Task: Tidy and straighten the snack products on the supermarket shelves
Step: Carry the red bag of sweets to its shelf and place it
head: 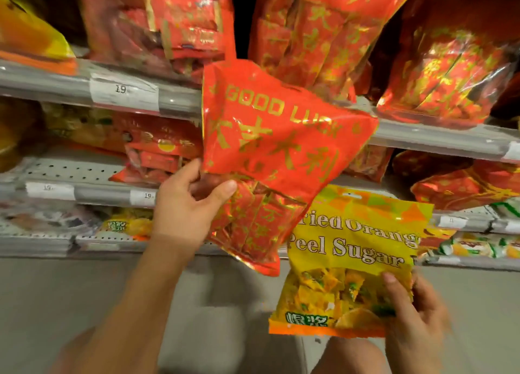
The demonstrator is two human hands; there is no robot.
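Your view takes in grey metal shelves [422, 137] running across the upper and middle frame, stocked with red and gold snack bags [318, 30] along the top and more red bags at mid-left and far right. Yellow and green packets lie on the lower shelf at right and lower left.

At centre frame you hold a red bag [270, 148] printed "GOOD LUCK" in gold, tilted, its top corner overlapping the upper shelf edge. Your left hand [188, 204] grips its lower left edge, thumb in front, fingers curled behind.

Just below and right of it, touching or overlapping its lower corner, is a yellow packet [351, 250] reading "Fried Orange Peel Sugar", upright and slightly tilted. Your right hand [413, 311] at lower right grips its lower right corner, thumb on the front face; that hand is blurred.

White price labels [123, 91] sit on the shelf edges at left, marked "19".
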